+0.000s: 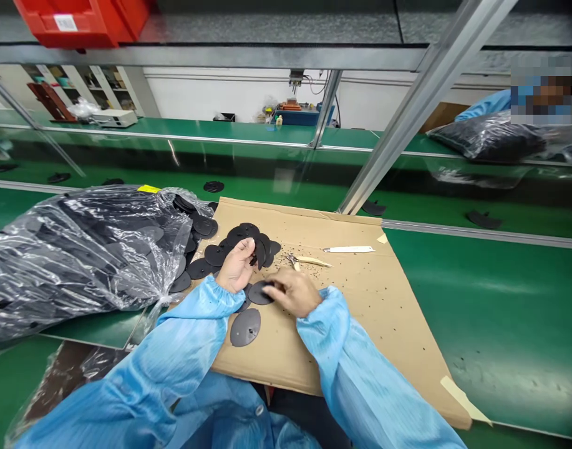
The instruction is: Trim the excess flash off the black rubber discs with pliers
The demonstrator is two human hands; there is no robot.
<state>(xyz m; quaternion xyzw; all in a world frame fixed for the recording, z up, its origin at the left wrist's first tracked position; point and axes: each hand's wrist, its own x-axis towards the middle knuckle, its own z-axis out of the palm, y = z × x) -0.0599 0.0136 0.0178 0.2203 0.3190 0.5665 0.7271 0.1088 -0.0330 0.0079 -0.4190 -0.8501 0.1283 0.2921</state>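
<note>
A black disc (pixel 260 293) was pinched at its edge by the right hand (pixel 295 292), while the left hand (pixel 236 265) was pressed against a fanned stack of discs (pixel 215 254), apparently steadying it, its grip unclear. A loose disc (pixel 245 327) was seen on the cardboard sheet (pixel 360 349), which was spread over the green workbench (pixel 477 299) and flecked with black crumbs (pixel 309 277); a bulging plastic bag (pixel 80 262) of discs was placed alongside, and shelving (pixel 87 87) was seen beyond.
</note>
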